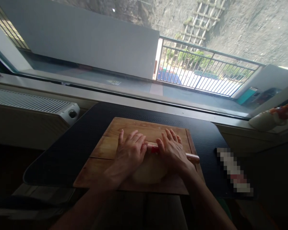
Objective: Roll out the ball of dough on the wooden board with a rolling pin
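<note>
A wooden rolling pin (193, 157) lies across a pale flat sheet of dough (148, 169) on a wooden board (103, 145). My left hand (131, 148) rests palm down over the pin's left part, its fingers stretched forward. Over the right part lies my right hand (172, 148), also flat with fingers extended. Between the thumbs a red mark on the pin shows. Both hands press on the pin from above without wrapping round it, and they hide much of it along with the dough's far edge.
The board sits on a dark table (60, 153) with rounded corners. A blurred-out object (235, 172) lies near its right edge. Beyond are a window sill (134, 101), a radiator (31, 100) on the left and a pale pot (264, 120) on the right.
</note>
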`<state>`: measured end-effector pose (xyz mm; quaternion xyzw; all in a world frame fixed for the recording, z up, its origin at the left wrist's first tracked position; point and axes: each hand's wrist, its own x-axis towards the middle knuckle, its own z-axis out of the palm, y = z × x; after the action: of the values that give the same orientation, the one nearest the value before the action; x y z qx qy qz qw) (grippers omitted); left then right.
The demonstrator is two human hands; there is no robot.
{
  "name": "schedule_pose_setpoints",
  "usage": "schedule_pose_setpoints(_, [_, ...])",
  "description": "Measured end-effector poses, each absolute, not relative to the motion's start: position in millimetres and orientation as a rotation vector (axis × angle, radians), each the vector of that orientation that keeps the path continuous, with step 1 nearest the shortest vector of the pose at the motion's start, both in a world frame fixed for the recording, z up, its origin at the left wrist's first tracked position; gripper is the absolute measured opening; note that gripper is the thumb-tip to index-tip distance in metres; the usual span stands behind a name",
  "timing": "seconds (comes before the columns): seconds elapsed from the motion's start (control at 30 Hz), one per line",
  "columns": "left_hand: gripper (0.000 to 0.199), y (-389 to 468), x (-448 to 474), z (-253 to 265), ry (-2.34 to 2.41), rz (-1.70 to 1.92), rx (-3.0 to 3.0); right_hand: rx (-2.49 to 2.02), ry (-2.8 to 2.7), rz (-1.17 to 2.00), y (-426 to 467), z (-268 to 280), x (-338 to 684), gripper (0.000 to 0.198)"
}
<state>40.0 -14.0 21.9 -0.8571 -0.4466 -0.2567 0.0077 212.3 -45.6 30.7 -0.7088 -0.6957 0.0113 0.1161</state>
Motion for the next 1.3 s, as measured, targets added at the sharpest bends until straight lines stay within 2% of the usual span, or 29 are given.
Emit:
schedule_pose_setpoints(0.1, [0.037,-38,19,18,-1.323,-0.751,-2.726,-1.945,-2.176,-0.039,-88,25,213,0.053])
schedule_pose_setpoints(0.2, [0.049,-71,-10,9,-1.203,-0.659,-2.740,-1.753,-2.317,-0.139,-144,14,227,0.062])
schedule_pose_setpoints(0.3, [0.054,-76,-14,4,-1.160,-0.616,-2.742,-1.746,-2.271,-0.193,-167,6,250,0.062])
schedule_pose_setpoints(0.5, [0.035,-9,52,20,-1.376,-0.756,-2.698,-1.895,-2.075,-0.125,-130,6,267,0.040])
schedule_pose_setpoints(0.63, [0.031,-3,73,33,-1.282,-0.770,-2.818,-1.810,-2.108,0.037,-122,11,268,0.033])
schedule_pose_setpoints(0.8, [0.032,-22,46,39,-0.959,-0.607,-3.051,-1.643,-2.147,0.154,-121,19,259,0.029])
schedule_pose_setpoints(0.93, [0.029,-16,3,37,-0.930,-0.413,-3.009,-1.525,-2.142,0.224,-103,25,232,0.023])
schedule_pose_setpoints(1.13, [0.028,-21,-20,39,-1.030,-0.459,-2.893,-1.712,-1.775,0.006,-33,23,213,0.031])
schedule_pose_setpoints(1.3, [0.027,-34,-6,51,-1.128,-0.500,-2.849,-1.794,-1.729,0.003,-3,25,216,0.035])
